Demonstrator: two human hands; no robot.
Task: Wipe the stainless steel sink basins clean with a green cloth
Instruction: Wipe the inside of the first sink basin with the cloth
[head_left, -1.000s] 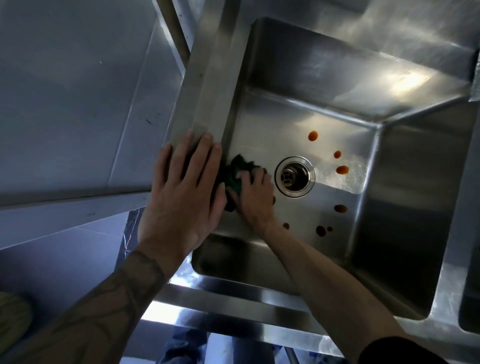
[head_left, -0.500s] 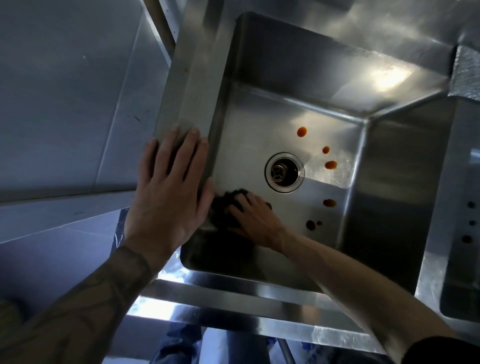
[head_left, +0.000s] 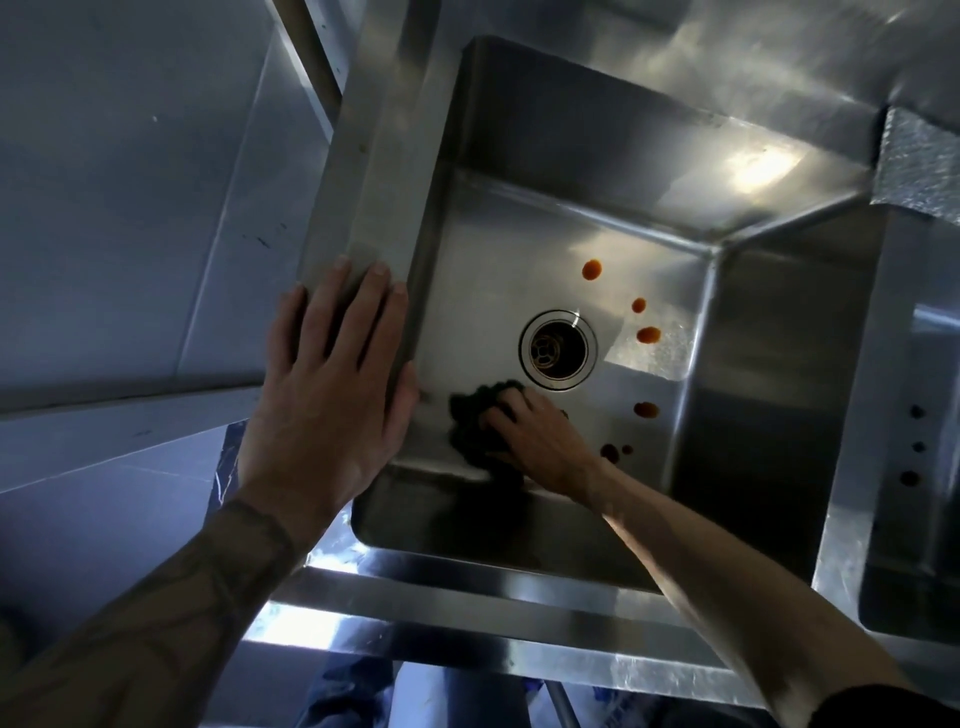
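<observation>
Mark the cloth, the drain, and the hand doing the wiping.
cloth (head_left: 467, 431), head view, dark bunched part left of the fingers.
drain (head_left: 557, 349), head view, strainer centre.
right hand (head_left: 540, 441), head view, back of the hand.

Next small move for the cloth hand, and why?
Probably sweep the cloth under the right hand rightward across the basin floor: the brown spots right of the drain are unwiped, the nearest beside the wrist. Left hand rests flat on the rim.
</observation>
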